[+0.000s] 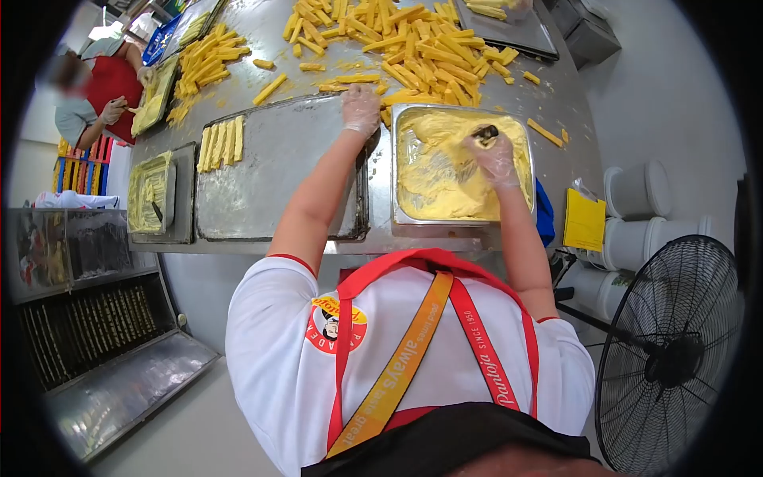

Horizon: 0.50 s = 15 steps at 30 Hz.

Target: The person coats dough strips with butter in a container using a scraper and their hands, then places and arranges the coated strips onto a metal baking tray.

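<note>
My left hand (362,110), in a clear glove, is at the near edge of a pile of yellow bread sticks (435,60). Its fingers curl down among them; what they grip is hidden. In my gloved right hand (497,160) is a tool with a dark handle (486,133), whose working end I cannot make out. This hand is over a rectangular metal pan (394,179) of pale yellow cream (455,191), smeared thin in places. Left of the pan lies a flat baking tray (274,179), with several cream-coated sticks (221,144) in a row at its upper left corner.
Another pan (151,195) with cream remnants stands at the left table edge. Across the table's left end, a co-worker in a red apron (109,87) works over a tray. A black fan (668,358) and white buckets (638,188) stand at right; a metal rack (95,334) is at left.
</note>
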Motion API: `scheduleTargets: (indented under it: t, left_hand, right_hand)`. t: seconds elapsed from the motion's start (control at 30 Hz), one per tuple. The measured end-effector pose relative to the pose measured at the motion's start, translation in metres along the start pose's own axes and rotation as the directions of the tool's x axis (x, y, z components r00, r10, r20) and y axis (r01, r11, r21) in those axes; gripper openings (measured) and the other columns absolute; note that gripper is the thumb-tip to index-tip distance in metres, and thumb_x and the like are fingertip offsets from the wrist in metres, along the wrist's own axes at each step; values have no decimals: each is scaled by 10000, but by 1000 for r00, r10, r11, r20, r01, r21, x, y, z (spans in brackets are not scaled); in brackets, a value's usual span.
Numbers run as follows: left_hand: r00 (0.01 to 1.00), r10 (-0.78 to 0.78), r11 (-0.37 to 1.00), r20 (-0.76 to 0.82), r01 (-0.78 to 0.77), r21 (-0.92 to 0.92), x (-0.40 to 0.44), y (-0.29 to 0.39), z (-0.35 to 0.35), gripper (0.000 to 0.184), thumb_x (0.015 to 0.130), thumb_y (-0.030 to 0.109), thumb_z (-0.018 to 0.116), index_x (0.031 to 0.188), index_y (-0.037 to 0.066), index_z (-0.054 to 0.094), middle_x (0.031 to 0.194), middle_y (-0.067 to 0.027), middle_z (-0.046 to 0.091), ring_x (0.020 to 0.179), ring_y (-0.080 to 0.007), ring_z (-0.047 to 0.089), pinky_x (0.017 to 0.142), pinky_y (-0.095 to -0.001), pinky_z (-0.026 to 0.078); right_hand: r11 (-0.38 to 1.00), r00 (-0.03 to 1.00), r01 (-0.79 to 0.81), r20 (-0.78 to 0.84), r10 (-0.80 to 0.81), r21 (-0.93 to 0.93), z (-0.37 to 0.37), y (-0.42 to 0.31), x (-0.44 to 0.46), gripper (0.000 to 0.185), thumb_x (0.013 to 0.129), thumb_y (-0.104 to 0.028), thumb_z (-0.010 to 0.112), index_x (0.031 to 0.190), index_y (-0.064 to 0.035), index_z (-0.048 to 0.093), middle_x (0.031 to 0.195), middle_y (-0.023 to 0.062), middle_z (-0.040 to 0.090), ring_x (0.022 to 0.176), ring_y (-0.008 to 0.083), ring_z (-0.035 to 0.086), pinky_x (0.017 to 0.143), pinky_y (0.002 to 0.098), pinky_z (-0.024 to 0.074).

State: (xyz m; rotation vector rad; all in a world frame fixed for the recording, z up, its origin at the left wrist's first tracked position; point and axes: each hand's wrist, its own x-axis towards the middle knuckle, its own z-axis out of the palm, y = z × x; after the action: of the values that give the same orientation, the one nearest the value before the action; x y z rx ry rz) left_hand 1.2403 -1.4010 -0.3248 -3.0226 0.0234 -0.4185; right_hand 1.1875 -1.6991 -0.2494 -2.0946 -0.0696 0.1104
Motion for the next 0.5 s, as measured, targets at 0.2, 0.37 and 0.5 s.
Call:
scheduleTargets:
  t: [0.2, 0.37, 0.5]
  left_hand:
    - [993, -105, 968, -53, 90, -234, 9, -10, -27, 181, 730, 176, 623, 887, 149, 709, 885, -99, 670, 872, -290, 615, 763, -402, 465]
    - [911, -283, 737, -301, 5, -676, 7, -32, -8, 196, 703, 158, 703, 887, 92, 706, 811, -162, 671, 759, -321, 648, 703, -419, 506]
    - [899, -398, 586, -183, 95, -805, -14, -25, -64, 182, 726, 115, 719, 902, 70, 706, 794, -130, 682, 716, -252, 647, 682, -346, 511]
  right_hand:
    - [901, 910, 410, 122, -396, -141, -2, -9, -17, 224, 768, -168, 729, 911, -21, 640, 843, 74, 655, 757, 139, 607, 667, 310, 496]
    - [980, 989, 145, 24, -143, -133, -14, 9, 7, 241, 764, -189, 731, 923, -25, 652, 801, 87, 641, 703, 191, 598, 685, 336, 502]
    - [821, 881, 433, -20, -473, -372, -13, -1, -1, 240, 762, -202, 716, 905, -23, 647, 786, 111, 633, 709, 231, 601, 698, 344, 496]
